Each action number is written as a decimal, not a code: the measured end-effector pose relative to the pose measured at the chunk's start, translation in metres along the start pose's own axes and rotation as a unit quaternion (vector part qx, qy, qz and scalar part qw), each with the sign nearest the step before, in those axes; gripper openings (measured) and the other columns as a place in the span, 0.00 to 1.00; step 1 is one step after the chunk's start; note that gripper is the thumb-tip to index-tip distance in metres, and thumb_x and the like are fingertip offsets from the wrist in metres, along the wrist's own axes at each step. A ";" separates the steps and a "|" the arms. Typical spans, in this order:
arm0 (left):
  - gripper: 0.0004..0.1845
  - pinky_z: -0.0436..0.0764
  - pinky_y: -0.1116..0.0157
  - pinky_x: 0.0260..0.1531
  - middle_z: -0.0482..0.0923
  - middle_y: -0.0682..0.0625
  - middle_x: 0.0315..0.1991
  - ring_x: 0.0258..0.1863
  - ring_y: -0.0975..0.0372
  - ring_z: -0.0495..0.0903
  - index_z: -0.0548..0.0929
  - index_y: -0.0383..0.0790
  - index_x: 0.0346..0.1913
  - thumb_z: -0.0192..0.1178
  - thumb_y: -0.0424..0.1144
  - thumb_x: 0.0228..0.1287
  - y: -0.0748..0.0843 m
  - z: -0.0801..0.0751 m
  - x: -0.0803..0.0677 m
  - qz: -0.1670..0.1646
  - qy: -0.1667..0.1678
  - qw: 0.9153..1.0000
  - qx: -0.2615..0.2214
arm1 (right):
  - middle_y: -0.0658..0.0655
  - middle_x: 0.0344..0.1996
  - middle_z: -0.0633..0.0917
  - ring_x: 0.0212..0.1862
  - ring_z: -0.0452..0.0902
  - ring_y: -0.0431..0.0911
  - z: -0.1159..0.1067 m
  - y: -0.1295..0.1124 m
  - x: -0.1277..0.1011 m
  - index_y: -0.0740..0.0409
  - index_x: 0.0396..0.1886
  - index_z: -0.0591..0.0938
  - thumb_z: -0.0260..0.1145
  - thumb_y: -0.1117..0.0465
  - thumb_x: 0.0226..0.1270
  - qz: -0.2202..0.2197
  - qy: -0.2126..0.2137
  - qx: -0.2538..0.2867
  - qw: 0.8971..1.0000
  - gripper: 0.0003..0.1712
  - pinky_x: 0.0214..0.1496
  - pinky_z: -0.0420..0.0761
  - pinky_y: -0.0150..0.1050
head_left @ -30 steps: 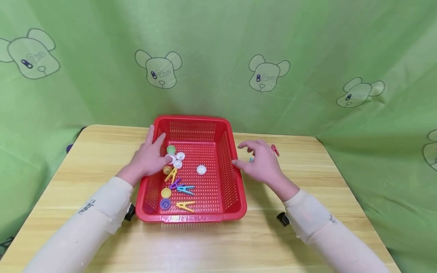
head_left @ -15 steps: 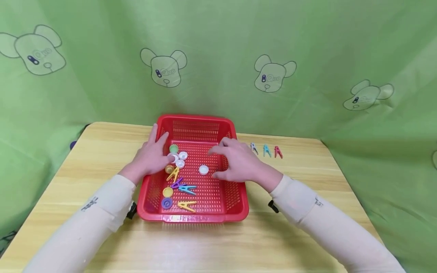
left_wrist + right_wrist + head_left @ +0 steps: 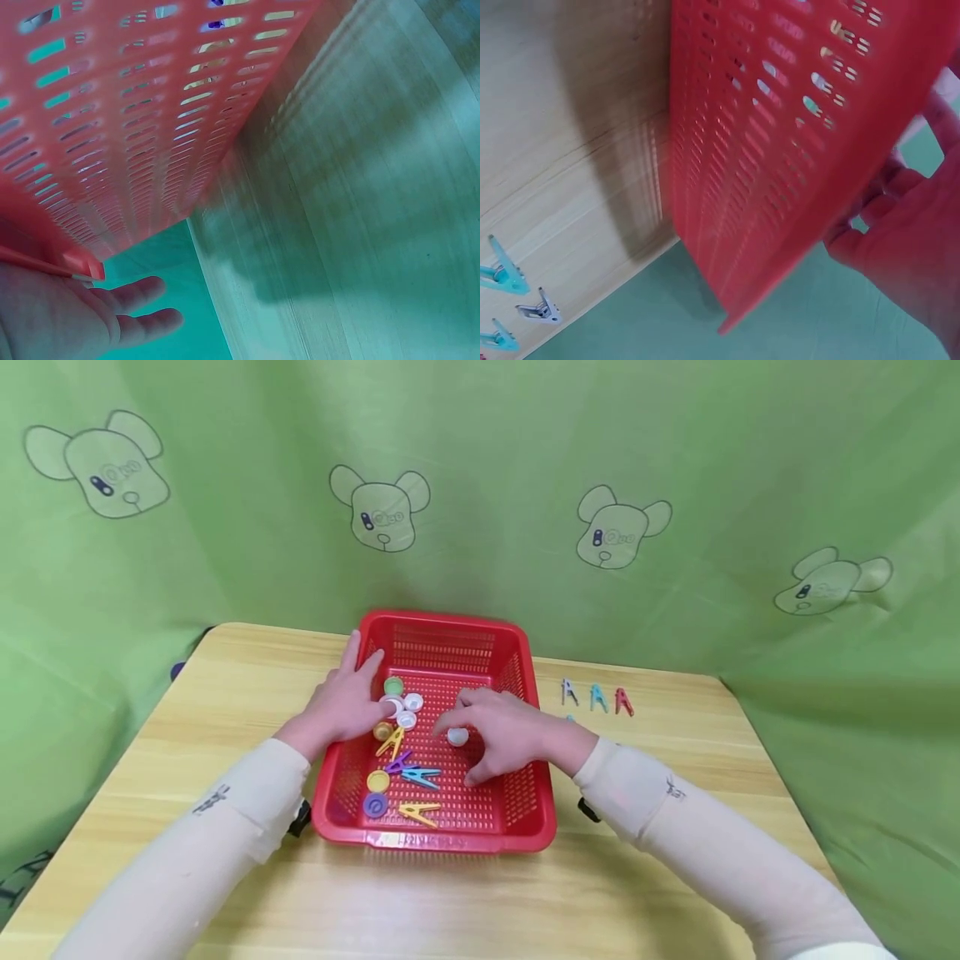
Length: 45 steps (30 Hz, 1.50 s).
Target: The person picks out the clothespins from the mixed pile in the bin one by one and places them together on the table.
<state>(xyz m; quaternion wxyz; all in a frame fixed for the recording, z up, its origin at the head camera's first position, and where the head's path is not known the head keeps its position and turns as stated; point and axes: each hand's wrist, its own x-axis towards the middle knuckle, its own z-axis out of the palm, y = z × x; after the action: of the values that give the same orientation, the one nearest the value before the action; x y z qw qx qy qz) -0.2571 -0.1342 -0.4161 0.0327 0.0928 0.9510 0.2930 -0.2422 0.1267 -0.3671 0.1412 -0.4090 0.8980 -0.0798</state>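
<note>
- While the red basket (image 3: pixel 525 814) is steadied at its left rim by the left hand (image 3: pixel 347 710), fingers laid out straight, the right hand (image 3: pixel 501 737) is held inside it with fingers loosely curved over a white cap (image 3: pixel 457 737); whether the cap is actually pinched can't be told.
- Three more white caps (image 3: pixel 406 710) are clustered by the left hand's fingertips, plus one green cap (image 3: pixel 393 686), two yellow-ish caps (image 3: pixel 378 782) and one purple cap (image 3: pixel 374 806).
- Four pegs are counted in the basket: two yellow pegs (image 3: pixel 418 812), one purple peg (image 3: pixel 397 765), one blue peg (image 3: pixel 422 775).
- Three pegs (image 3: pixel 597 697) are lined up on the table, right of the basket: white, blue, red.
- Everything is set on a light wooden table (image 3: pixel 675 860), backed by a green cloth (image 3: pixel 675 460) printed with cartoon bears.
- The basket's long axis is run away from the person, toward the cloth.
</note>
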 end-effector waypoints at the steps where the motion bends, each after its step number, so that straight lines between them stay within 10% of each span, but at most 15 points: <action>1: 0.47 0.81 0.41 0.47 0.17 0.50 0.79 0.69 0.33 0.57 0.51 0.40 0.80 0.63 0.47 0.63 0.000 0.000 0.000 0.000 0.001 1.000 -0.001 | 0.43 0.42 0.72 0.47 0.69 0.42 0.001 0.000 0.001 0.34 0.63 0.81 0.84 0.46 0.43 -0.005 -0.008 0.005 1.000 0.42 0.41 0.78 0.35; 16: 0.47 0.78 0.40 0.51 0.17 0.49 0.79 0.68 0.33 0.58 0.51 0.40 0.80 0.63 0.48 0.64 -0.001 0.001 0.002 -0.001 -0.002 1.000 0.011 | 0.47 0.53 0.74 0.56 0.66 0.42 0.020 -0.009 0.026 0.25 0.64 0.78 0.85 0.49 0.44 -0.024 -0.099 -0.007 0.995 0.44 0.52 0.80 0.45; 45: 0.48 0.81 0.43 0.48 0.19 0.46 0.79 0.65 0.34 0.64 0.51 0.38 0.80 0.64 0.47 0.63 -0.002 0.001 0.003 0.006 0.008 1.000 0.012 | 0.49 0.64 0.70 0.65 0.62 0.46 0.054 0.008 0.040 0.19 0.68 0.71 0.80 0.51 0.53 -0.044 -0.106 0.000 0.993 0.44 0.64 0.72 0.54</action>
<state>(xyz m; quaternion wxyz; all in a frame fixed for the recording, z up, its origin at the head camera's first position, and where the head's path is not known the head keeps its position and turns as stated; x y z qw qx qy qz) -0.2603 -0.1347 -0.4183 0.0227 0.0967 0.9542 0.2820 -0.2556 0.0998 -0.4279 0.2317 -0.4542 0.8592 -0.0420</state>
